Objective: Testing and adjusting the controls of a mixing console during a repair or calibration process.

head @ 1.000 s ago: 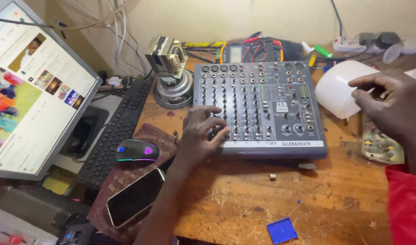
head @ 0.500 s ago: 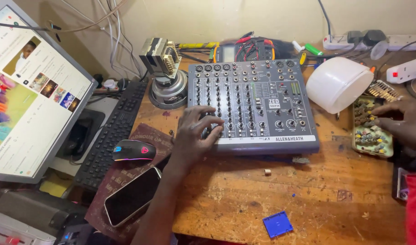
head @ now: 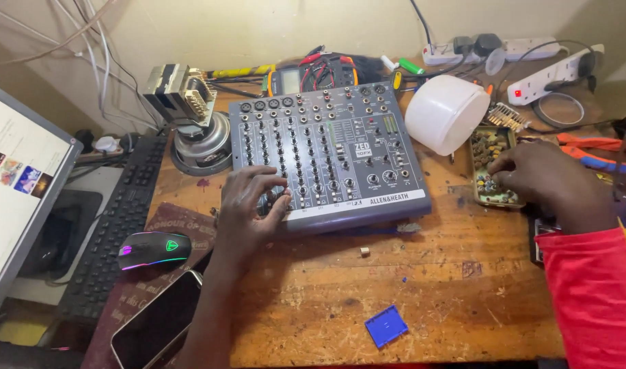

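Below, my left hand [head: 248, 208] rests curled fingers on the grey mixer [head: 327, 154]; my right hand [head: 542, 179] pinches into the parts tray [head: 492, 167].

Single head-worn view, looking steeply down and forward at wooden desk [head: 313, 301] from close above; facing back wall, mixer [head: 327, 150] centred, monitor [head: 19, 198] cropped at left edge.

Your bench sits against a plain cream wall.
You have a scuffed wooden tabletop [head: 422, 287] under even light, white cables [head: 87, 48] hanging down the wall at the left, and white power strips [head: 504, 49] along the back edge.
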